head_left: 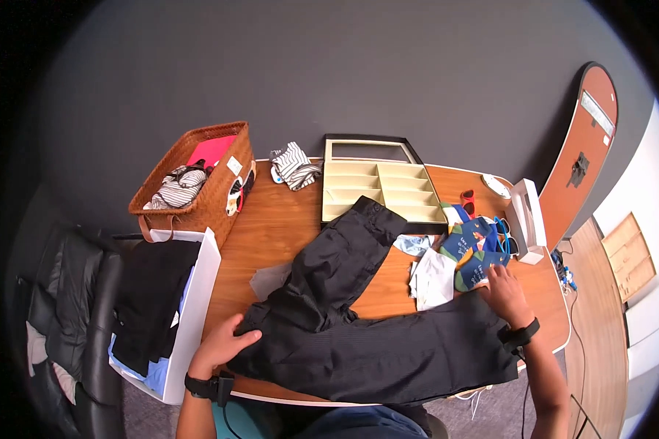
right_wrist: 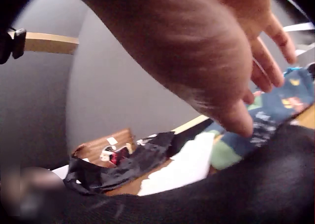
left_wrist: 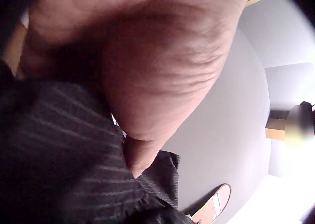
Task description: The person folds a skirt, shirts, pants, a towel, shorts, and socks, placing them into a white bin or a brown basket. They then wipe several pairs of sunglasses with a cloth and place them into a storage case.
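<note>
Black pinstriped trousers (head_left: pixel 410 355) lie across the front of the table, one leg stretched sideways, the waist end pointing to the back. At their left fold, my left hand (head_left: pixel 220 342) touches the cloth, thumb extended; the left wrist view shows this hand (left_wrist: pixel 162 66) against the striped fabric (left_wrist: pixel 64 150), most fingers hidden. Over the far right end of the trousers is my right hand (head_left: pixel 507 295), beside the patterned blue socks (head_left: pixel 476 267). In the right wrist view its fingers are spread and slightly bent (right_wrist: pixel 266 66), with nothing visibly gripped.
A wicker basket (head_left: pixel 220 194) and a white box (head_left: pixel 198 322) of folded clothes stand at the left. Behind the trousers lie a compartment case (head_left: pixel 351 175), striped cloth (head_left: pixel 294 167) and white cloth (head_left: pixel 433 282). Sunglasses (head_left: pixel 468 202) and a white holder (head_left: pixel 526 219) are at the right.
</note>
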### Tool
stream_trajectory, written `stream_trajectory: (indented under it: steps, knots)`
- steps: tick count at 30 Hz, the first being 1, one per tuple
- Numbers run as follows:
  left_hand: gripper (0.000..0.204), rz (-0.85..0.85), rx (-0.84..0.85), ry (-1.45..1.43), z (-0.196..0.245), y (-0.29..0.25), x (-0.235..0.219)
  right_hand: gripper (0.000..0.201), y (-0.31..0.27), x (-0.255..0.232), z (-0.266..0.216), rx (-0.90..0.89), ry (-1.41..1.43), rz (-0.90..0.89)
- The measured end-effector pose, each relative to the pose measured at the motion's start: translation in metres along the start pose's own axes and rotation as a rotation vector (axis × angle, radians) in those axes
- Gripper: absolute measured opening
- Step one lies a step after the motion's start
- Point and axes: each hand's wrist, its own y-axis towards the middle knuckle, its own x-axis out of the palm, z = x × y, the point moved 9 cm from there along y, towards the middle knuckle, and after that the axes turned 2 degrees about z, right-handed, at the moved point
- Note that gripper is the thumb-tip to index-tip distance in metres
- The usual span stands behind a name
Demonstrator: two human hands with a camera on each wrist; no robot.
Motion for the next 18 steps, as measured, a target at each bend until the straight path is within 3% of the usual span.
stream_trajectory:
  steps: [4,6,7,10,16,18]
  knots:
    - [0.046,0.003,0.016,0.029,0.008,-0.011,0.003,0.035,0.061,0.01,-0.097,-0.059,0.827,-0.269]
    - [0.045,0.003,-0.005,-0.014,0.009,-0.015,0.003,0.039,0.102,0.022,-0.135,-0.11,0.798,-0.294]
    - [0.045,0.019,0.012,-0.035,0.01,-0.017,0.003,0.04,0.124,0.027,-0.145,-0.151,0.832,-0.114]
    - [0.046,0.043,-0.007,-0.085,-0.007,-0.021,0.004,0.046,0.17,0.055,-0.164,-0.037,0.716,-0.145]
    - [0.058,0.121,-0.015,-0.007,-0.03,-0.025,-0.001,0.044,0.176,0.106,-0.185,0.002,0.562,-0.215]
    - [0.06,0.124,-0.029,0.0,-0.03,-0.025,-0.001,0.039,0.18,0.09,-0.189,-0.074,0.615,-0.228]
